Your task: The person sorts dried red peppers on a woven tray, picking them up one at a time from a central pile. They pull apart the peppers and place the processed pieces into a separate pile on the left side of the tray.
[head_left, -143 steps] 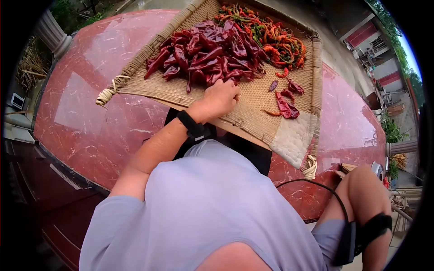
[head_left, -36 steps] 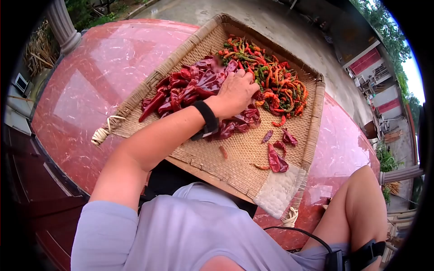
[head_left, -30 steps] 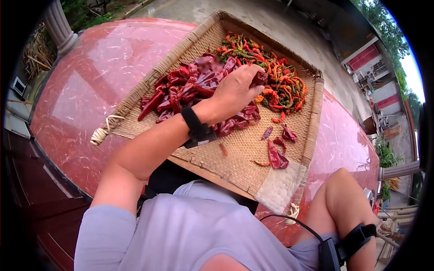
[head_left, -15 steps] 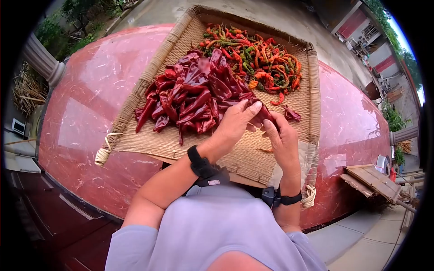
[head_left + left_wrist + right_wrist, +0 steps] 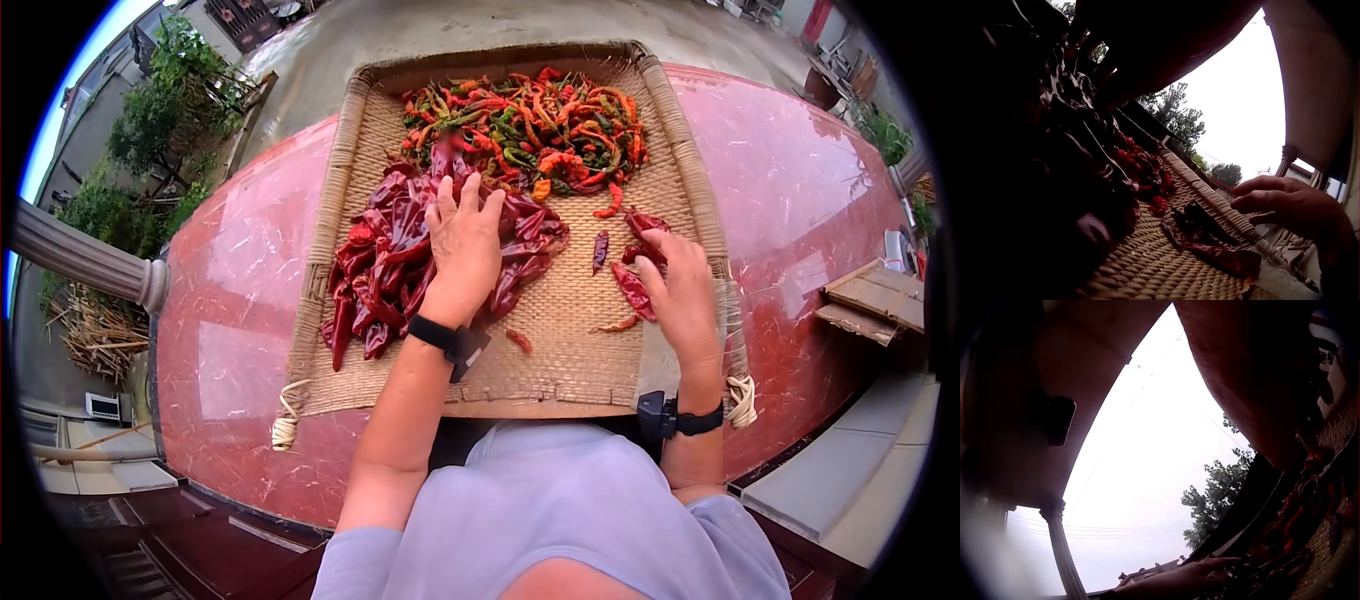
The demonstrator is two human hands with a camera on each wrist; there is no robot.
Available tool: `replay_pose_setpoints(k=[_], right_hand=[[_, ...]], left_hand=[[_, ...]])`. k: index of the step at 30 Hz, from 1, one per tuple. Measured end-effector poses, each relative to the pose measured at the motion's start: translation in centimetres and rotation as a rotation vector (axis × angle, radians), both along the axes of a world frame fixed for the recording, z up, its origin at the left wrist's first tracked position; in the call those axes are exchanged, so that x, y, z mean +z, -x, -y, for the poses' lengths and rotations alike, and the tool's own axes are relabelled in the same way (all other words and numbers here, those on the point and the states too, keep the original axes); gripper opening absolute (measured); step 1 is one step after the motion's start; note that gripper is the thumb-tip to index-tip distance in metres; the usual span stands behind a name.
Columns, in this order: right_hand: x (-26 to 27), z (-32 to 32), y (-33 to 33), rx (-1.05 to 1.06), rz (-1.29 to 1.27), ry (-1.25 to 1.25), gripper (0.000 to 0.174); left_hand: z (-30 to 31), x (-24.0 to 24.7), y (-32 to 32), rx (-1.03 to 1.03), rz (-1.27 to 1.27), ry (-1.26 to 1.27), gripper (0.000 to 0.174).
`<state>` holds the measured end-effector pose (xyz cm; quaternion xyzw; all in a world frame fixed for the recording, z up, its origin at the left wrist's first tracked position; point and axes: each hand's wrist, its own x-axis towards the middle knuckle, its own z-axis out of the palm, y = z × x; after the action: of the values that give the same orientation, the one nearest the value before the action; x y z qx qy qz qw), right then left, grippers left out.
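Observation:
My left hand [image 5: 465,245] reaches over a heap of dark red dried chili peppers [image 5: 385,270], its fingers spread and nothing held between them. On the right, my right hand [image 5: 685,295] hovers beside a small group of dried chili peppers [image 5: 632,290], fingers loosely bent and thumb apart. The left wrist view shows that same hand from the side, above the loose peppers [image 5: 1222,253], with nothing in its fingers. Both groups lie in a woven tray [image 5: 590,360]. Low in the dark right wrist view, my left hand [image 5: 1179,578] stretches toward the heap.
Behind the heap lies a pile of thin orange, red and green chilies [image 5: 530,130]. One small dark pepper [image 5: 600,252] and an orange-brown piece [image 5: 518,341] lie apart. A raised rim [image 5: 335,200] borders the tray, which stands on a red marble table [image 5: 235,330].
My right hand came up from beside the leg to meet my left around a dark red pepper. Now the hands have parted, left back over the heap, right over the small group.

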<state>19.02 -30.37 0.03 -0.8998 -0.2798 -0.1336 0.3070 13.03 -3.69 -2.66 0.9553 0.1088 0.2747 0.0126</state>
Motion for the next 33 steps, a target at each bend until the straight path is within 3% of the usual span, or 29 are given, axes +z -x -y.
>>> replay_pose_setpoints(k=[4, 7, 11, 14, 16, 19, 21, 27, 33], right_hand=[[-0.6, -0.8, 0.4, 0.171, -0.015, -0.033, 0.028], [-0.1, -1.0, 0.4, 0.265, -0.159, 0.012, 0.030], [1.1, -2.4, 1.6, 0.302, -0.213, -0.193, 0.035], [2.1, -3.7, 2.3, 0.363, -0.263, -0.386, 0.039], [1.9, -4.0, 2.2, 0.430, -0.165, -0.409, 0.039], [1.2, -2.9, 1.5, 0.399, -0.188, -0.357, 0.036], [1.5, -2.1, 1.4, 0.231, -0.169, -0.307, 0.032], [-0.1, -0.5, -0.9, -0.170, 0.096, -0.171, 0.038], [-0.7, -0.7, -0.9, -0.044, 0.007, -0.220, 0.040]], left_hand=[[-1.2, 0.0, -0.6, -0.033, -0.049, -0.005, 0.015], [-1.0, 1.6, 0.4, -0.134, -0.118, 0.013, 0.018], [2.0, 4.9, 1.6, -0.211, 0.097, 0.010, 0.021], [4.4, 5.4, 2.3, -0.293, 0.017, 0.074, 0.022], [5.7, 5.1, 2.3, -0.361, -0.063, 0.121, 0.023], [6.0, 4.8, 2.3, -0.391, -0.082, 0.231, 0.028], [5.2, 5.1, 1.9, -0.350, -0.064, 0.308, 0.030], [2.1, 2.3, -2.1, -0.269, -0.160, 0.132, 0.038], [2.3, 0.1, -4.8, -0.223, -0.359, -0.035, 0.049]])
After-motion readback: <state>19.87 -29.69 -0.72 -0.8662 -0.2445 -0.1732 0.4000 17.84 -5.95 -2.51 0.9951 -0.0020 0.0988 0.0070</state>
